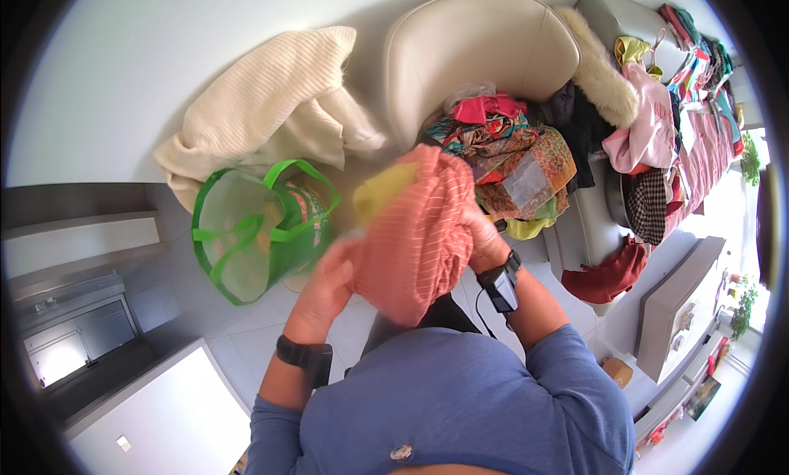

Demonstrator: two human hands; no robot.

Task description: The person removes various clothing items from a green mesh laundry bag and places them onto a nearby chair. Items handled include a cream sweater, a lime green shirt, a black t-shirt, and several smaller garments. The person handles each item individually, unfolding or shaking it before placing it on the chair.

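Observation:
Both my hands hold a bundled coral cloth with thin pale stripes (419, 241) in front of my body. My left hand (336, 278) grips its left edge, and my right hand (484, 238) holds its right side. A blurred yellow patch (385, 191) shows at the upper left of the bundle; whether it belongs to the same cloth I cannot tell. Left of the bundle, a green bag with handles (283, 253) stands with its mouth wide. Beyond my right hand lies a heap of patterned fabrics (493, 142), with a clear plastic piece (527, 182) on it.
A cream ribbed blanket (265, 99) drapes beside the bag. The beige leather sofa (474, 43) curves behind the heap. Farther right are a pink garment (647, 117), a checked cloth (646, 207) and a dark red cloth (607, 274) at the seat's edge. A low table (678, 308) stands at the right.

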